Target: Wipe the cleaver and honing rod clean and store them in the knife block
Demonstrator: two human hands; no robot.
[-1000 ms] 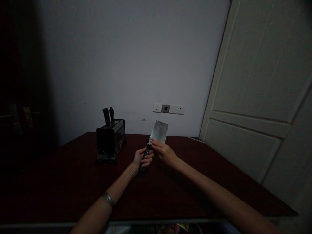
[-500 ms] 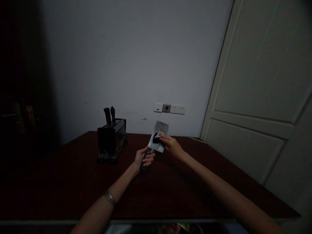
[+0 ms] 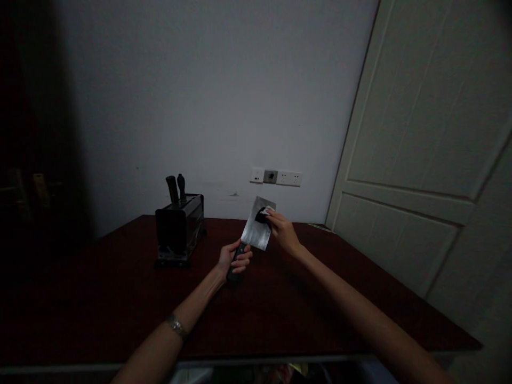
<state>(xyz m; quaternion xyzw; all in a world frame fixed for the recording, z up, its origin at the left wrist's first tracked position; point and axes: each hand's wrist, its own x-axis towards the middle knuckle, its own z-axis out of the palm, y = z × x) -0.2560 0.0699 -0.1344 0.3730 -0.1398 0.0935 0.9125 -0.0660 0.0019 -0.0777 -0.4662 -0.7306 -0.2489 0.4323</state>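
My left hand (image 3: pixel 235 258) is closed round the dark handle of a cleaver (image 3: pixel 256 230) and holds it up over the dark red table (image 3: pixel 100 298), its wide steel blade tilted up and to the right. My right hand (image 3: pixel 283 230) is pinched on a small dark cloth (image 3: pixel 262 215) with a pale edge, pressed against the upper part of the blade near its tip. A metal watch band sits on my left wrist.
A dark knife block (image 3: pixel 179 228) with two black handles sticking out stands on the table to the left, near the wall. Wall sockets (image 3: pixel 276 177) sit behind it. A pale panelled door (image 3: pixel 424 160) fills the right side. The left of the room is very dark.
My right hand with the cloth has slid up the blade, from near the handle to the upper tip. The left hand has kept its grip on the handle.
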